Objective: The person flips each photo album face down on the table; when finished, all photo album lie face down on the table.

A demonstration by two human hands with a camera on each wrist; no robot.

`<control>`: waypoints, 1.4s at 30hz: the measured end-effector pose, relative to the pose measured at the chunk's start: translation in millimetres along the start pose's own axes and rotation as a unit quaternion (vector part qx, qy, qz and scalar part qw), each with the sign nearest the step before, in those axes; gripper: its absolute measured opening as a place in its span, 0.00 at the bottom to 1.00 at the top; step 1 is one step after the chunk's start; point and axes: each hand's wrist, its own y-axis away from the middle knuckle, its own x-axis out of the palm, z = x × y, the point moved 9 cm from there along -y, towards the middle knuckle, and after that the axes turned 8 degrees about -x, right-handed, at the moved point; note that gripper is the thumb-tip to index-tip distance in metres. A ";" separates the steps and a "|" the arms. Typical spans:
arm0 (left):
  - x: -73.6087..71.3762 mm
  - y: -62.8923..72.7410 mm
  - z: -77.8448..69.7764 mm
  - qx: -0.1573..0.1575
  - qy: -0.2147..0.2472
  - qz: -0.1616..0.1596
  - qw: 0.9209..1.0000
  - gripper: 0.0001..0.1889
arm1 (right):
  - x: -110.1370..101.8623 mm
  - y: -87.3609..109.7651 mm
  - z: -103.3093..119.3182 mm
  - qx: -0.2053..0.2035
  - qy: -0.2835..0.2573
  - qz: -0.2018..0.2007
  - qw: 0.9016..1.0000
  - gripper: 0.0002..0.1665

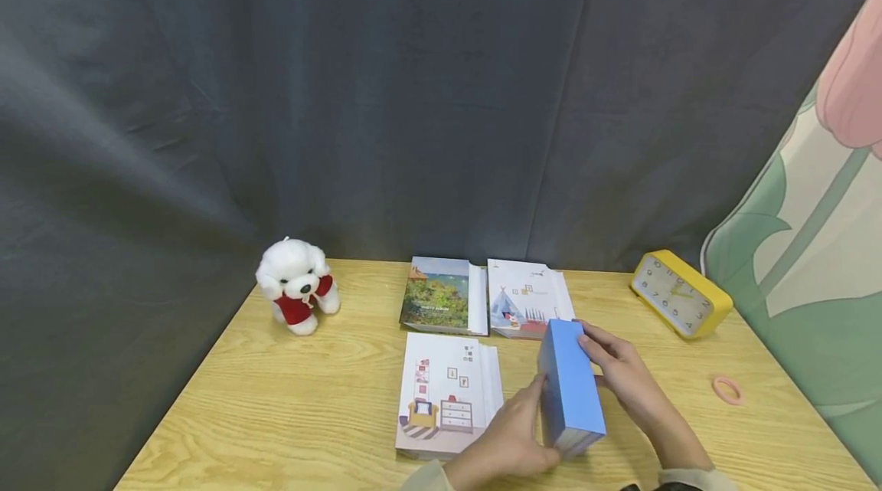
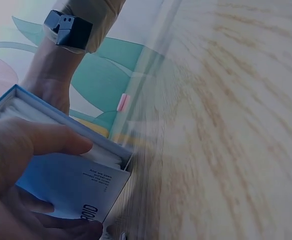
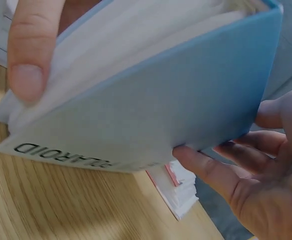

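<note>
Head view: left hand (image 1: pixel 513 430) and right hand (image 1: pixel 623 376) both grip the blue POLAROID photo album (image 1: pixel 577 384), spine up, above the surface (image 1: pixel 296 399), right of the armchair-print album (image 1: pixel 444 387).

The head camera looks forward and down across the tabletop (image 1: pixel 296 414), curtain (image 1: pixel 413 93) at twelve o'clock. Both wrist views sit close upon the blue album (image 1: pixel 577 384), shared by all three: the left faces the right forearm (image 2: pixel 54 62) at ten, the right angles down, tabletop at eight.
</note>
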 end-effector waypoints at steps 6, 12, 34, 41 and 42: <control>0.1 2.8 -0.4 -0.003 -0.050 -0.022 0.999 0.54 | -16.4 4.8 1.5 -0.004 0.058 -0.040 0.998 0.34; -0.2 4.4 0.0 -0.021 -0.104 -0.044 0.993 0.51 | -29.3 7.9 1.5 -0.006 0.163 -0.067 0.984 0.32; 12.2 -0.6 -9.1 0.019 -0.266 -0.054 0.962 0.40 | -32.4 12.8 -40.7 0.091 0.324 -0.030 0.941 0.42; 12.3 -2.1 -8.4 0.019 -0.272 -0.050 0.961 0.40 | -32.0 11.5 -39.6 0.074 0.326 -0.033 0.942 0.41; 11.9 -2.1 -8.9 0.023 -0.279 -0.046 0.959 0.41 | -32.1 11.1 -38.5 0.071 0.329 -0.033 0.941 0.40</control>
